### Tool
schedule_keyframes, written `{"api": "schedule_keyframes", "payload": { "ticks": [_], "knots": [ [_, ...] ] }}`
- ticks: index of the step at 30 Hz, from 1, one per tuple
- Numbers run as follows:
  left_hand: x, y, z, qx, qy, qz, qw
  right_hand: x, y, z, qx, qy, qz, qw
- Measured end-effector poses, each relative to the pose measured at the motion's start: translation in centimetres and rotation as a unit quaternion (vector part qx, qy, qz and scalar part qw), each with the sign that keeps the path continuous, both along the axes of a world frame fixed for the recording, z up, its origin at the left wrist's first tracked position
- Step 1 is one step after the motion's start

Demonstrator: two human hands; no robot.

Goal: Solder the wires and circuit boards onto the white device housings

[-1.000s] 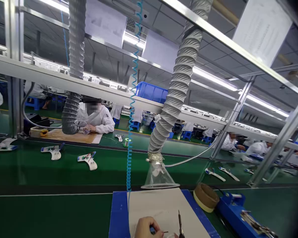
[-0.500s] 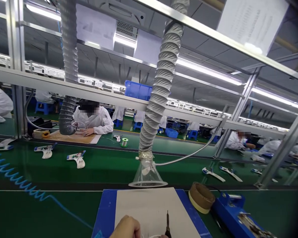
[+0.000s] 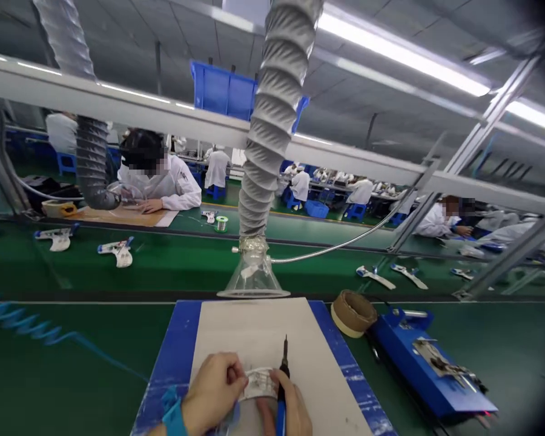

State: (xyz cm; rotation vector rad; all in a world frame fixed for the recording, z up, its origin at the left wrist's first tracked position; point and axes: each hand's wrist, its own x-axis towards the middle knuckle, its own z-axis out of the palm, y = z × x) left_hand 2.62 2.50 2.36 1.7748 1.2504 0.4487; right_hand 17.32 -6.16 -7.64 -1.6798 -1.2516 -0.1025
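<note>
My left hand (image 3: 215,390), with a blue wrist strap (image 3: 172,416), is closed on the left side of a small white part (image 3: 260,383) lying on the pale work mat (image 3: 254,330). My right hand (image 3: 288,409) pinches the part's right side and also holds a soldering iron (image 3: 282,378) with a blue handle, its dark tip pointing up and away. The mat rests on a blue board (image 3: 172,357) at the near edge of the green bench.
A clear fume funnel (image 3: 253,280) on a grey ribbed hose (image 3: 272,115) hangs just beyond the mat. A tape roll (image 3: 353,312) and blue soldering stand (image 3: 429,369) sit at right. Blue coiled cable (image 3: 25,327) lies left. White parts ride the green conveyor (image 3: 172,266). Workers in white sit opposite.
The view has tilted down, bringing both hands fully into sight. My hands now grip the white part together, and the coiled cable has swung to the left.
</note>
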Motion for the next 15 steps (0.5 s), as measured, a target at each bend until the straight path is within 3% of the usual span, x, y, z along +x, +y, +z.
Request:
{"api": "schedule_keyframes", "payload": {
  "ticks": [3, 7, 10, 15],
  "knots": [
    [-0.2, 0.0, 0.6, -0.017, -0.023, -0.001, 1.0, 0.5, -0.9, 1.2, -0.012, 0.005, 0.065, 0.998],
    [-0.7, 0.4, 0.4, -0.029, -0.024, 0.004, 0.999, 0.9, -1.6, 3.0, -0.059, -0.026, 0.091, 0.994],
    [-0.8, 0.6, 0.0, 0.0, -0.029, 0.004, 1.0, 0.6, -2.3, 4.4, -0.068, -0.04, 0.065, 0.995],
    [-0.4, 0.9, -0.4, 0.058, -0.014, -0.034, 0.998, -0.3, -3.6, 6.8, -0.015, -0.099, 0.017, 0.995]
  ]
}}
